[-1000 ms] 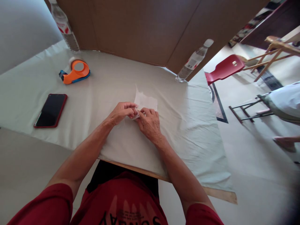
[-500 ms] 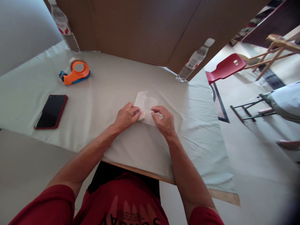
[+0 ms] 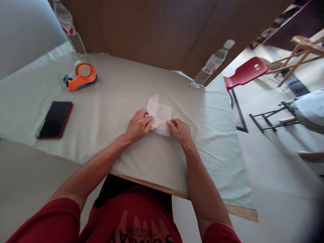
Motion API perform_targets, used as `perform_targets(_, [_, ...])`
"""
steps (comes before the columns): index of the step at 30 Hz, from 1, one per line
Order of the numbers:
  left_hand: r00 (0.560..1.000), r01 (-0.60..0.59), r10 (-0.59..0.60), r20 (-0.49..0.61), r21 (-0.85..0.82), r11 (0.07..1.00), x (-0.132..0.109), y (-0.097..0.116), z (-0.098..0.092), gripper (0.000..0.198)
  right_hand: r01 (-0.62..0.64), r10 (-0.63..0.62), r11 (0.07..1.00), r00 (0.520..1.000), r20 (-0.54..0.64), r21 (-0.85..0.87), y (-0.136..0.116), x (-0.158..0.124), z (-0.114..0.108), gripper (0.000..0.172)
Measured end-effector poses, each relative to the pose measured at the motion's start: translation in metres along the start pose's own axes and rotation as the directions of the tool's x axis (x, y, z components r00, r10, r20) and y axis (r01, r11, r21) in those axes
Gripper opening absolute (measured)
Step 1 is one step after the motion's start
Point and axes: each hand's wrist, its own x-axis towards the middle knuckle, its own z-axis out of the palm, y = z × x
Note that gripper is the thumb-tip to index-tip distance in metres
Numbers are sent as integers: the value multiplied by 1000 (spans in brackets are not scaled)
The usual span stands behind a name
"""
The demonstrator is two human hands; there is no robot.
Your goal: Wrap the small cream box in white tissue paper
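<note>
A thin white sheet of tissue paper (image 3: pixel 163 114) lies creased on the cloth, one flap sticking up at its far left. My left hand (image 3: pixel 138 125) is closed at the sheet's left side, thumb and fingers on a small pale bundle (image 3: pixel 153 125) that is too covered to name. At the right edge of the tissue, my right hand (image 3: pixel 180 131) pinches the paper between thumb and forefinger. Its other fingers are curled under.
An orange tape dispenser (image 3: pixel 84 77) and a phone (image 3: pixel 55 119) lie to the left. Two water bottles (image 3: pixel 72 33) stand along a cardboard panel (image 3: pixel 146 30) at the back. The wooden table edge (image 3: pixel 149 184) is close to my body; a red chair (image 3: pixel 246 72) is at the right.
My right hand has moved slightly right and down and closed on the paper's right edge. The tissue lies a bit more spread out. My left hand stays nearly in place.
</note>
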Motion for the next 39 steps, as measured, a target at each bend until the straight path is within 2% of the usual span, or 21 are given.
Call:
perform_targets(3, [999, 16, -14, 34, -62, 998, -2, -1, 1, 27, -12, 12, 1000, 1000, 8, -16, 1, 0, 2, 40])
perform_targets(7, [998, 38, -34, 57, -68, 997, -5, 5, -2, 27, 59, -58, 997, 998, -13, 57, 5, 1, 9, 43])
perform_targets(13, [999, 43, -43, 33, -14, 999, -7, 16, -7, 22, 102, -89, 971, 994, -69, 218, 2, 1, 17, 68])
perform_targets(16, [999, 44, -44, 5, 1, 999, -6, 19, -8, 18, 87, -74, 974, 995, -68, 210, 0, -1, 21, 77])
perform_targets(20, [998, 62, -62, -32, 14, 998, -6, 18, -7, 16, 117, -99, 973, 991, -93, 201, -1, -3, 29, 70])
perform_targets(26, [1000, 6, -7, -25, -41, 999, -6, 15, -6, 15, 173, -131, 873, 984, -121, 457, 1, -1, 31, 58])
perform_targets(29, [1000, -25, 25, -4, -44, 999, -5, 15, -8, 15, 141, -117, 821, 990, -80, 553, -1, -1, 27, 53])
perform_targets(35, [998, -60, 61, 26, -37, 997, -4, 15, -9, 18, 26, -48, 679, 999, 9, 734, -8, -4, 24, 55])
perform_targets(39, [996, -58, 61, 58, -42, 997, -4, 14, -6, 19, 4, -47, 650, 998, 34, 760, -15, -4, 25, 55])
